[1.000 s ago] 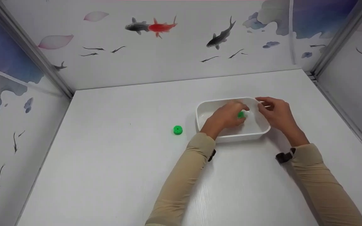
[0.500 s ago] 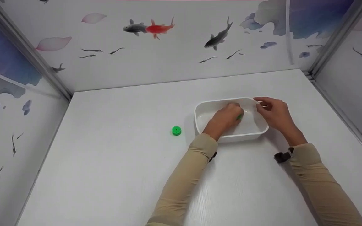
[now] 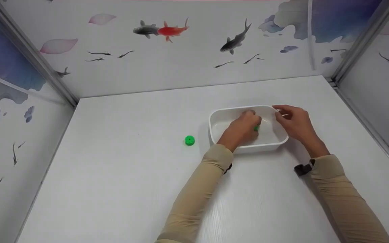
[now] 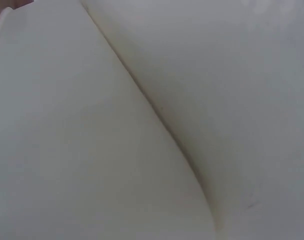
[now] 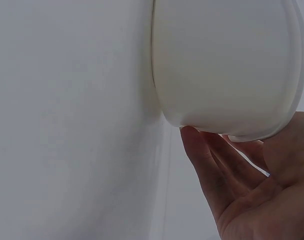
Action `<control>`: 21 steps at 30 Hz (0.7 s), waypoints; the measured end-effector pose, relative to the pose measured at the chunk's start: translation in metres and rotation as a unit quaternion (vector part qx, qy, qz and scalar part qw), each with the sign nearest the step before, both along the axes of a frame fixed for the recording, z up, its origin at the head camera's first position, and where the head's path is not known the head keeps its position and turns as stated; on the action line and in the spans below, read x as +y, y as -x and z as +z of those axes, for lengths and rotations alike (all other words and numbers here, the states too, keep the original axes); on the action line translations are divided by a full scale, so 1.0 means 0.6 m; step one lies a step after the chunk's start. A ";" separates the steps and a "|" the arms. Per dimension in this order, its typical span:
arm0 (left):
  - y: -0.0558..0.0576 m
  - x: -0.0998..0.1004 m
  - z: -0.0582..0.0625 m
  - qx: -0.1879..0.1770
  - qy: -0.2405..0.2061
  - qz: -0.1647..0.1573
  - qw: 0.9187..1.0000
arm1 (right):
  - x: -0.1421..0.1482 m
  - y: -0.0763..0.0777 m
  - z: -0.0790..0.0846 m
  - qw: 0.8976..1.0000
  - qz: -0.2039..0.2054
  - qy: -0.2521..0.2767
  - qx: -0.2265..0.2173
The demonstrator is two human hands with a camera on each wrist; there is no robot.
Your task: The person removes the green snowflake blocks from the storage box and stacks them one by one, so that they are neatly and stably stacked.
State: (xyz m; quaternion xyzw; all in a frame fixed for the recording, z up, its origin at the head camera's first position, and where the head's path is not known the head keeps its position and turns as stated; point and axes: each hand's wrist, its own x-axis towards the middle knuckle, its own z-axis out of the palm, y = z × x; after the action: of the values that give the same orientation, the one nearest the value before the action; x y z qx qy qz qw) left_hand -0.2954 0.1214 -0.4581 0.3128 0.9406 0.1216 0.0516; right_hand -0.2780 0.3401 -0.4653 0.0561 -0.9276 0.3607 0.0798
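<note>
In the head view my left hand (image 3: 241, 127) reaches inside a white plastic basin (image 3: 265, 147), its fingers curled downward. It holds a small green piece (image 3: 256, 128), mostly hidden by the hand, so its full shape cannot be seen. My right hand (image 3: 295, 122) grips the basin's right back corner. In the right wrist view the fingertips (image 5: 193, 140) touch the outside of the basin wall, and the base of the thumb lies at the rim. The left wrist view is filled by the basin's outer wall (image 4: 92, 125) and the tabletop, with a sliver of skin at the top left.
A small green round disc with holes (image 3: 189, 140) lies on the white table (image 3: 113, 162), left of the basin. Printed panels with fish (image 3: 172, 31) enclose the back and both sides. A black wrist camera (image 3: 303, 169) hangs at the right cuff.
My left fingers have curled in and down over the green piece, which shows less than a second ago. The right hand and the basin keep their places; the view has shifted slightly.
</note>
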 end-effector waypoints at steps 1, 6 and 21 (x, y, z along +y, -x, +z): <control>0.000 -0.001 0.000 -0.004 -0.001 0.002 1.000 | -0.001 0.000 0.000 1.000 0.000 0.001 -0.001; 0.000 -0.006 0.004 -0.013 -0.009 0.003 1.000 | -0.001 0.000 0.001 1.000 0.001 0.000 -0.003; -0.015 -0.038 0.022 0.016 -0.054 -0.059 0.997 | -0.001 -0.001 0.002 1.000 0.001 0.010 -0.024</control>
State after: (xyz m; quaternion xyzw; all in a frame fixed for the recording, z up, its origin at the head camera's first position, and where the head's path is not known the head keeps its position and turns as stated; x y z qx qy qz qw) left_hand -0.2867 0.0987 -0.4447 0.3717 0.9134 0.1636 0.0264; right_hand -0.2777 0.3398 -0.4642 0.0474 -0.9255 0.3713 0.0575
